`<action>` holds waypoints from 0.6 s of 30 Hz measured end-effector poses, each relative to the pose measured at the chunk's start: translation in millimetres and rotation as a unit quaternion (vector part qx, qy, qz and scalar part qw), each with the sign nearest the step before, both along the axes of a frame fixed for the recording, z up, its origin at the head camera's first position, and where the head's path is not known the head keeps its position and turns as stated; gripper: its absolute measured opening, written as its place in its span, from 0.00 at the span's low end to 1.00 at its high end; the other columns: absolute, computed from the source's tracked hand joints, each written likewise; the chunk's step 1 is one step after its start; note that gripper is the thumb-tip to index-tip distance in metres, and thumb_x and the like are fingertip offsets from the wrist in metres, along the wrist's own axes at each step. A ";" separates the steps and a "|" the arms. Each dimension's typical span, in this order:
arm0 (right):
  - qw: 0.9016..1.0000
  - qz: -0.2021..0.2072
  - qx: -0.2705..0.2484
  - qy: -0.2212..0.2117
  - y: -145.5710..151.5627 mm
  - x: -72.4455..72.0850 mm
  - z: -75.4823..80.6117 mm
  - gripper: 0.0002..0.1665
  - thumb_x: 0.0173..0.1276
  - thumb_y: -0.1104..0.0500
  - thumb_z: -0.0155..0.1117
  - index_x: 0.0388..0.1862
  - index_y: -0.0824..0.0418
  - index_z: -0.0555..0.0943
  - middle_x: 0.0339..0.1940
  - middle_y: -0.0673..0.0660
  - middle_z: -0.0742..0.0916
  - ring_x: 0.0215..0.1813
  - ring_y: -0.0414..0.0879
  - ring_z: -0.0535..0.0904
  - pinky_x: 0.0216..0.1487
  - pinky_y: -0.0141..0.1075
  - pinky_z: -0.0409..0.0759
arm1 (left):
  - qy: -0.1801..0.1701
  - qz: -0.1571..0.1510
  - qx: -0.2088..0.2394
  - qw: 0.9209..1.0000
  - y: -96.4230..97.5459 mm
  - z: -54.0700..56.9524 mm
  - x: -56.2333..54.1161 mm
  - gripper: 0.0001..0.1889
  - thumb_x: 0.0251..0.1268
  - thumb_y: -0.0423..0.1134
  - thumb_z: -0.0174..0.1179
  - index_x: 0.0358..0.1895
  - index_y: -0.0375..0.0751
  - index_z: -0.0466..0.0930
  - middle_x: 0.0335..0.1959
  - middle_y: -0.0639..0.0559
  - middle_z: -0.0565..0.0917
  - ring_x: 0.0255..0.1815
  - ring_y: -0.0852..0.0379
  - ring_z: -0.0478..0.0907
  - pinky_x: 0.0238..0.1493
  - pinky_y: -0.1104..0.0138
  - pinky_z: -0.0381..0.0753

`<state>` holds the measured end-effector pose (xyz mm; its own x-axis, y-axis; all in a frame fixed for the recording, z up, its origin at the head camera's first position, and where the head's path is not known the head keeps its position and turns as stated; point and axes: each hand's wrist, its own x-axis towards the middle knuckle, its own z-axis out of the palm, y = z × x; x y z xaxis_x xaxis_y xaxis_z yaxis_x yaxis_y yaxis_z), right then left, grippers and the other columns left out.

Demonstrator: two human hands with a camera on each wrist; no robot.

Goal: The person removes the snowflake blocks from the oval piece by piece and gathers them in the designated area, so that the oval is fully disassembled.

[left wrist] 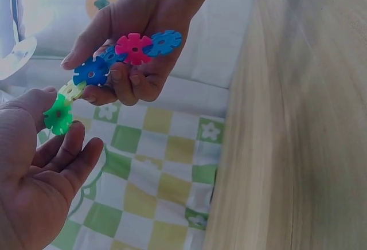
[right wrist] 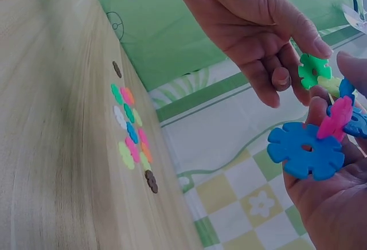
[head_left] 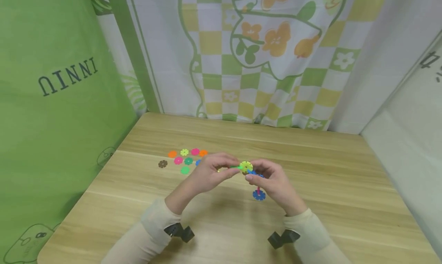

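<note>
Slotted flower-shaped plastic discs are joined in a chain between my two hands, above the table. My left hand [head_left: 208, 174] pinches a green disc [left wrist: 58, 114] at one end between thumb and fingers. Slotted against it is a yellow disc [head_left: 246, 167]. My right hand [head_left: 276, 181] grips the chain by a blue disc [left wrist: 91, 72] beside the yellow one. From there the chain runs over the right palm through a pink disc [left wrist: 133, 49] to a blue disc [right wrist: 307, 150] at the far end. A brown disc partly shows under the yellow one in the head view.
Loose discs in several colours lie flat on the wooden table [head_left: 328, 172], left of the hands, among them a brown disc [head_left: 163, 164] and an orange disc [head_left: 172, 154]. A patterned curtain [head_left: 221, 80] hangs behind the table, with a green cloth [head_left: 69, 133] along the left.
</note>
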<state>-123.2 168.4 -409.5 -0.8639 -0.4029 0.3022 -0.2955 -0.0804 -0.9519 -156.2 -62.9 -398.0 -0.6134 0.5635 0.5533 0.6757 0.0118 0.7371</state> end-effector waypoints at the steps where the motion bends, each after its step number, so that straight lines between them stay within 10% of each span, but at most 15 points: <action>1: 1.000 0.000 -0.001 0.000 0.0 0.0 0.2 0.13 0.67 0.67 0.66 0.50 0.68 0.79 0.42 0.57 0.85 0.41 0.47 0.79 0.40 0.37 0.81 | -0.001 0.001 -0.003 1.000 -0.4 0.8 0.2 0.07 0.67 0.32 0.64 0.45 0.37 0.87 0.44 0.50 0.85 0.46 0.56 0.81 0.46 0.61 0.83; 18: 1.000 -0.012 0.003 0.000 -1.8 1.0 0.5 0.14 0.68 0.66 0.64 0.52 0.69 0.79 0.43 0.59 0.85 0.41 0.49 0.81 0.40 0.38 0.83 | 0.022 0.012 -0.043 0.999 -5.0 6.1 -0.6 0.10 0.67 0.32 0.63 0.48 0.34 0.87 0.45 0.48 0.83 0.39 0.57 0.79 0.34 0.63 0.82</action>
<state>-122.3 166.6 -408.9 -0.8735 -0.3832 0.3003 -0.2980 -0.0670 -0.9522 -156.8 -67.9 -391.9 -0.6037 0.5957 0.5298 0.7062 0.0912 0.7021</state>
